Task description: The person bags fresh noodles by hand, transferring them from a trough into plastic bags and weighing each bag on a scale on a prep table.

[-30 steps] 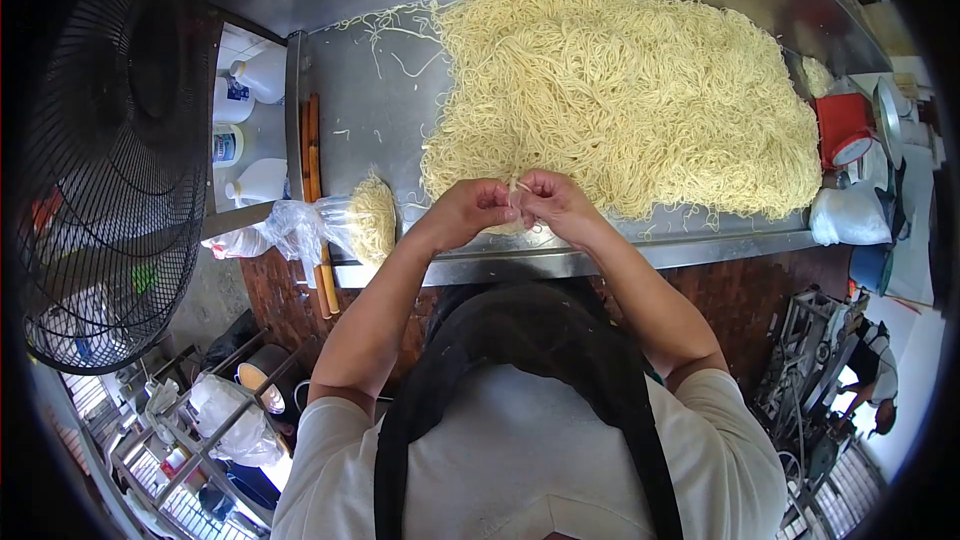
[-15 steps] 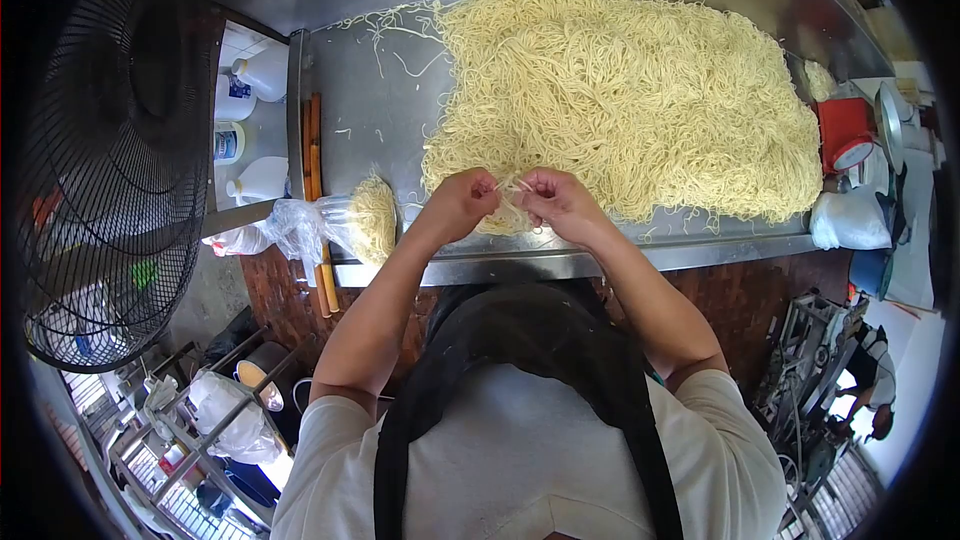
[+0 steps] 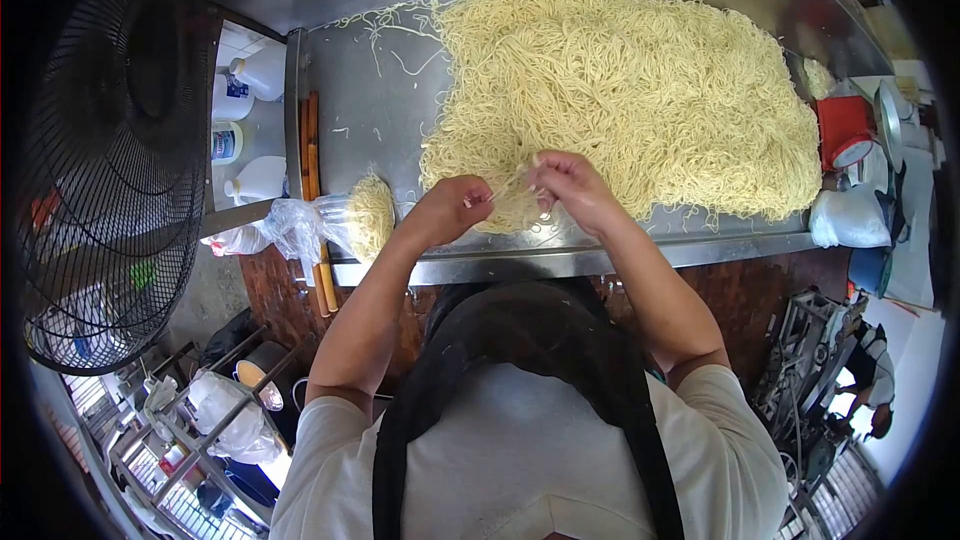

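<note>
A wide heap of pale yellow noodles [image 3: 640, 100] is spread over the metal table. At its near left edge, my left hand [image 3: 450, 210] is closed in a pinch on one side of what looks like a thin clear plastic bag [image 3: 515, 202]. The fingers of my right hand [image 3: 572, 190] pinch its other side. Noodles show through the film, so its outline is hard to make out. Left of my left hand, a clear bag filled with noodles [image 3: 368, 220] lies on its side at the table's front edge.
Long wooden poles [image 3: 315, 160] lie along the table's left side. Beyond them are white jugs [image 3: 262, 180] and a large black fan [image 3: 110, 160]. At the right end stand a red scale [image 3: 846, 130] and a white plastic bag [image 3: 850, 220]. Another person [image 3: 875, 380] is at far right.
My hands have moved apart, the left one slightly left and the right one right and a bit up. The clear film between them is now stretched wider.
</note>
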{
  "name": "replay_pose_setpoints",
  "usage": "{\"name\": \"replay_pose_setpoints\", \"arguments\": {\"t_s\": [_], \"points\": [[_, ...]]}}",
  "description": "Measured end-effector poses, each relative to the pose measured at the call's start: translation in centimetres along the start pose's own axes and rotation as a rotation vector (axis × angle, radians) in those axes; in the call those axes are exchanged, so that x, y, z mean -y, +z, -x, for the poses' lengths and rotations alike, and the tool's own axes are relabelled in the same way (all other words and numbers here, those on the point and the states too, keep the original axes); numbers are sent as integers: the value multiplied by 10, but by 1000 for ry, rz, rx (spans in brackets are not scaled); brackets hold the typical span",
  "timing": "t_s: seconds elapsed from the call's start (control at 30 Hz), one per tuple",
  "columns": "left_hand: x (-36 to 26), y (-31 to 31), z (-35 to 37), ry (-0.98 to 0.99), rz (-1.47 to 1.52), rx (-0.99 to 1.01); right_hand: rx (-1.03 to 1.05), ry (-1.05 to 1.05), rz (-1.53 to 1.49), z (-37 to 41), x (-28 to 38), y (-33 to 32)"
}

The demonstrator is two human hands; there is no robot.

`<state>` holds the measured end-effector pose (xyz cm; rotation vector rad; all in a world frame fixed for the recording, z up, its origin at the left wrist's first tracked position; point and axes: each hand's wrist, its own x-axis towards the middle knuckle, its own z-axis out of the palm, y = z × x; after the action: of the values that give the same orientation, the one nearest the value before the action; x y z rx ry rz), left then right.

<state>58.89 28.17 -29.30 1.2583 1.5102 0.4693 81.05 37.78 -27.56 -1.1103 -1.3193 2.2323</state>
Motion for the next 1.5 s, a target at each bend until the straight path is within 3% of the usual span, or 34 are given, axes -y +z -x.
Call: {"name": "replay_pose_setpoints", "arguments": {"t_s": [0.17, 0.23, 0.33, 0.43, 0.47, 0.53, 0.6, 0.7, 0.73, 0.77, 0.87, 0.9, 0.93, 1.0, 1.07, 1.13, 1.2, 1.27, 1.33, 1.4, 1.47, 1.5], "points": [[66, 1, -11, -129, -338, -192, 12, -241, -249, 13, 43, -13], [86, 4, -14, -173, -238, -423, 91, -321, -256, 9, 44, -28], [86, 16, -24, -61, -57, -655, -187, -379, 639, 3, 31, -32], [80, 48, -52, 47, 20, -754, -465, -485, 1381, -15, -35, -40], [83, 63, -65, 50, -41, -752, -436, -418, 1300, -25, -45, -34], [62, 55, -74, 31, 108, -640, -389, -272, 1139, -40, -55, -14], [19, 22, -80, -24, 525, -417, -346, -369, 857, -56, -41, -13], [-62, -30, -34, 274, 666, -705, -186, -416, 458, -51, 10, 7], [-61, -47, -31, 288, 649, -717, -126, -415, 329, -45, 28, 13], [-55, -64, -30, 302, 633, -729, -161, -437, 347, -37, 37, 18], [1, -81, -43, 234, -230, -834, -247, -444, 483, -25, 45, 19], [16, -79, -41, 228, -272, -815, -267, -380, 579, -24, 34, 4], [23, -70, -39, 248, -232, -800, -285, -313, 676, -23, 20, -15], [31, -40, -36, 287, -153, -776, -330, -411, 842, -27, -17, -41], [50, 14, -61, 256, 14, -609, -376, -478, 883, -35, -44, -46], [34, 47, -82, 112, -158, -513, -331, -507, 765, -63, -70, -22], [-13, 23, -72, 44, 18, -563, -284, -487, 661, -75, -58, -9], [-46, -11, -53, 28, 102, -666, -256, -403, 567, -56, 5, 0], [-81, -59, -21, 66, 92, -833, -236, -525, 582, -37, 25, -12], [-143, -98, 17, 112, 353, -1007, -279, -682, 627, -27, 16, -37], [-166, -122, 41, 333, 471, -1109, -254, -292, 791, -13, -2, -75], [-174, -121, 43, 325, 425, -1067, -240, -330, 860, -6, -23, -95]]}}
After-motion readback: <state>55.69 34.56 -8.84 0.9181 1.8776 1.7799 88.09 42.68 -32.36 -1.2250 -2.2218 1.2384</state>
